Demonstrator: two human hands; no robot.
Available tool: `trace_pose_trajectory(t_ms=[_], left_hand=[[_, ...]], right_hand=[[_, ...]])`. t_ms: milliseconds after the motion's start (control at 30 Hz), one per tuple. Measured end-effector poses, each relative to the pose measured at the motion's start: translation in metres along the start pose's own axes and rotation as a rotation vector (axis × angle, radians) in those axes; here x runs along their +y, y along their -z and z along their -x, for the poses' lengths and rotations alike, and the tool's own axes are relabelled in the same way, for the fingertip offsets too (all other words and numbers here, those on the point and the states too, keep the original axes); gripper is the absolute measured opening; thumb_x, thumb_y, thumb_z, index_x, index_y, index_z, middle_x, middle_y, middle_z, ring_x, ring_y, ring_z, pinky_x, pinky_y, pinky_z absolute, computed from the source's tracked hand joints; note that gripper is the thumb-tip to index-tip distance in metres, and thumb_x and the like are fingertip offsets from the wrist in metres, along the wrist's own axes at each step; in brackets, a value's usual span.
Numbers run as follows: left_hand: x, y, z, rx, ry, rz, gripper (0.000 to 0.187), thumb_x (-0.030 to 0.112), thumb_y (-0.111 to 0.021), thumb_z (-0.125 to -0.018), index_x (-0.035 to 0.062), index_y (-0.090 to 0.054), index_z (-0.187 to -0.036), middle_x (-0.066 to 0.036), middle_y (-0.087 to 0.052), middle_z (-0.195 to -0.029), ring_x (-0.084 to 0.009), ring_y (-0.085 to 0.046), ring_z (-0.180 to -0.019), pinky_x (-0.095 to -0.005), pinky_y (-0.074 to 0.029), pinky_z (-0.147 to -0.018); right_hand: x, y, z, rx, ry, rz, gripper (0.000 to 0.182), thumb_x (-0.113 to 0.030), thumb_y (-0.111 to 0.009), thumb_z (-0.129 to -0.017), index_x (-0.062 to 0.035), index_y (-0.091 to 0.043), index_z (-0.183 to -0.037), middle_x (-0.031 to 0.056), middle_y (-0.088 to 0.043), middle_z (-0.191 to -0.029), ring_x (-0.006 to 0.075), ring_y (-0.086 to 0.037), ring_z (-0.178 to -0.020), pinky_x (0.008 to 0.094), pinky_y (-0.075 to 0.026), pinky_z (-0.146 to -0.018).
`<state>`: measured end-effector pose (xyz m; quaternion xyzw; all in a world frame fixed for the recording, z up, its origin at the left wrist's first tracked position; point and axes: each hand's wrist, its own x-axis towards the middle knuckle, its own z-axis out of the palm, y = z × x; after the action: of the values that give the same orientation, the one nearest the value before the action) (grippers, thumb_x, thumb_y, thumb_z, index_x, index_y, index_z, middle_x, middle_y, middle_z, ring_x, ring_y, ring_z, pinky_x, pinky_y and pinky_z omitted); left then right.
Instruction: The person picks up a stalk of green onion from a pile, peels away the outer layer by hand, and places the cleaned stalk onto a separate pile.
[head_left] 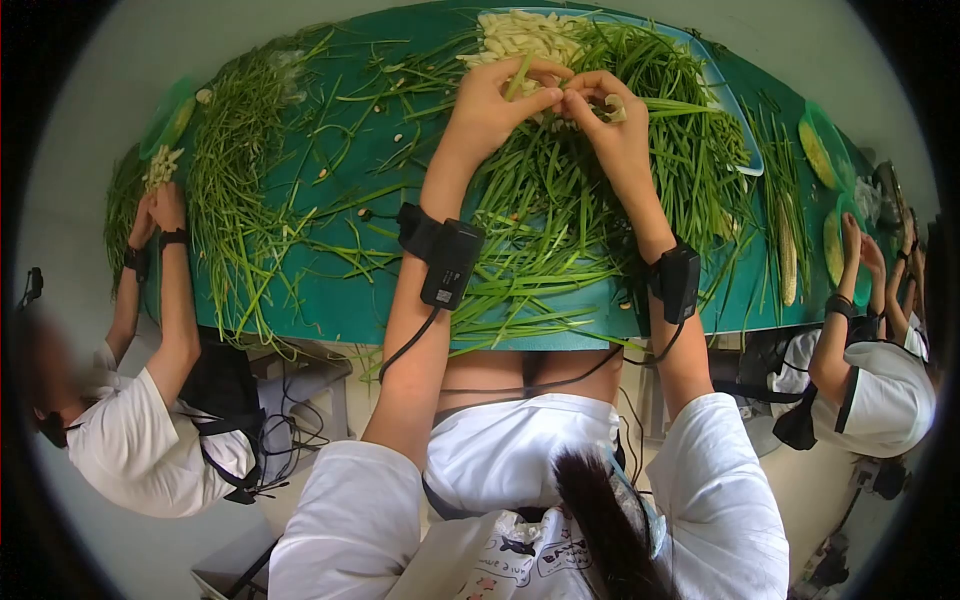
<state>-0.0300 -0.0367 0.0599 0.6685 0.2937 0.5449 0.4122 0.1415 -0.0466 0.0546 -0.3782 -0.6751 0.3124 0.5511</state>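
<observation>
Both of my hands meet over a large heap of long green stems (540,190). My left hand (515,95) is closed in a pinch on a green stem. Touching it at the fingertips, my right hand (610,110) is also pinched, with a small pale piece by its fingers; what exactly it grips is too small to make out. Just behind my hands, many pale pieces (525,38) lie on a blue-edged tray (748,150), beside more green stems.
The green table (340,205) carries scattered stems and another heap of greens (235,160) at left. Co-workers (150,430) (880,390) sit on both sides. Green baskets (815,145) and a corn cob (787,265) are at right. Cables hang from my wrist devices.
</observation>
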Motion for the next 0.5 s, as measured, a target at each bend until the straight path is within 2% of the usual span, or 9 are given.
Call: trace_pose_trajectory(t_ms=[33,267,367,467,500], left_hand=[[0.002,0.0,0.0,0.001,0.003,-0.055,0.018,0.013,-0.073,-0.084,0.0017,-0.071,-0.098,-0.003,-0.068,-0.083,-0.0086,-0.063,-0.073,-0.0226,-0.048,-0.065],[0.011,0.001,0.001,0.031,0.038,-0.15,0.018,0.015,-0.074,-0.083,0.0013,-0.072,-0.095,-0.002,-0.068,-0.077,-0.0055,-0.059,-0.065,-0.0212,-0.047,-0.059],[0.011,0.004,0.002,0.03,0.082,-0.252,0.018,0.013,-0.073,-0.084,0.001,-0.071,-0.097,-0.004,-0.069,-0.081,-0.0065,-0.061,-0.066,-0.0221,-0.049,-0.06],[0.01,-0.001,0.001,0.04,0.034,-0.112,0.02,0.011,-0.072,-0.084,0.0009,-0.07,-0.1,-0.004,-0.07,-0.087,-0.0069,-0.063,-0.071,-0.0227,-0.051,-0.064],[0.008,-0.002,0.001,0.043,0.002,-0.099,0.022,0.013,-0.074,-0.083,0.0028,-0.071,-0.102,0.0,-0.068,-0.087,-0.0041,-0.048,-0.064,-0.0218,-0.039,-0.057]], right_hand=[[-0.001,0.0,0.0,0.006,-0.03,-0.046,0.011,-0.008,-0.066,-0.087,0.0021,-0.064,-0.09,0.0044,-0.067,-0.078,0.0099,-0.061,-0.074,0.0251,-0.048,-0.07],[0.002,-0.002,0.002,0.022,-0.028,-0.105,0.012,-0.009,-0.065,-0.089,0.0023,-0.063,-0.091,0.0037,-0.066,-0.078,0.0085,-0.061,-0.073,0.0243,-0.048,-0.068],[-0.002,-0.004,0.002,0.016,-0.032,-0.11,0.012,-0.009,-0.064,-0.089,0.0021,-0.063,-0.09,0.0036,-0.066,-0.078,0.0083,-0.06,-0.072,0.0243,-0.048,-0.068],[-0.001,-0.003,0.002,0.017,-0.036,-0.104,0.011,-0.009,-0.064,-0.089,0.0019,-0.063,-0.091,0.0033,-0.065,-0.077,0.0084,-0.06,-0.072,0.0245,-0.048,-0.067],[0.001,-0.003,0.002,0.02,-0.036,-0.12,0.011,-0.009,-0.064,-0.089,0.0018,-0.064,-0.091,0.0034,-0.065,-0.077,0.0085,-0.06,-0.072,0.0247,-0.048,-0.067]])
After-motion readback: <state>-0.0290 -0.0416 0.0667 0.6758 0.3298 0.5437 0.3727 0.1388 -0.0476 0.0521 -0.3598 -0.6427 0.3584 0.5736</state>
